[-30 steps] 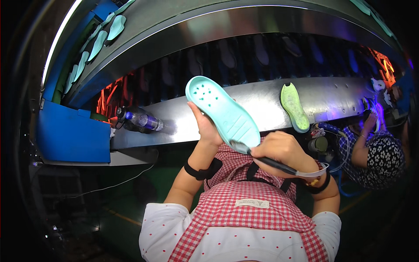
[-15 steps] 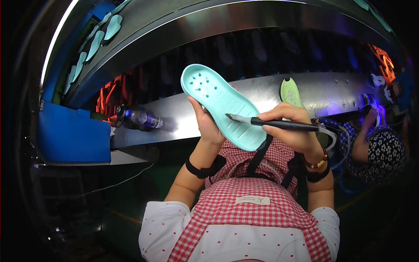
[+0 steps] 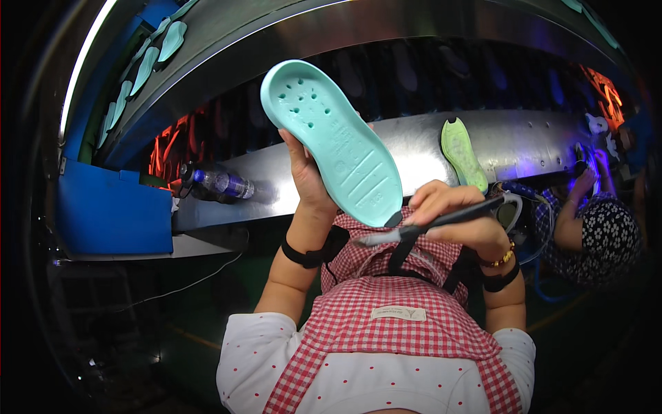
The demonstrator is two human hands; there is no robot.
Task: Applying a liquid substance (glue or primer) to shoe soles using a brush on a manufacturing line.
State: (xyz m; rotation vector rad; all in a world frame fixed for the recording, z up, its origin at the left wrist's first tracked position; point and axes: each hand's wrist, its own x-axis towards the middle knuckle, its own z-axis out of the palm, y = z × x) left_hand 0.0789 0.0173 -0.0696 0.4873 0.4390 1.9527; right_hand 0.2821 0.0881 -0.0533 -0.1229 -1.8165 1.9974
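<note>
A turquoise shoe sole (image 3: 345, 155) is held up in front of me, tilted, with its cupped inner side facing me. Small holes dot its upper end, and raised bars cross its lower part. My left hand (image 3: 312, 181) is closed round its left edge, the fingers mostly hidden behind it. In my right hand (image 3: 460, 219) is a black-handled brush (image 3: 380, 239), gripped near the middle. The brush's tip points left, just below the sole's bottom end, apart from the inner surface.
A yellow-green sole (image 3: 463, 155) lies on the metal ledge (image 3: 420, 138) beyond my right hand. Bottles (image 3: 224, 183) lie at the ledge's left. Turquoise soles (image 3: 145, 71) line the conveyor at upper left, near a blue panel (image 3: 114, 210). Another person (image 3: 607, 241) works at far right.
The brush has left the sole's inner surface and moved down below its bottom end. My left hand has raised the sole and shifted it slightly left.
</note>
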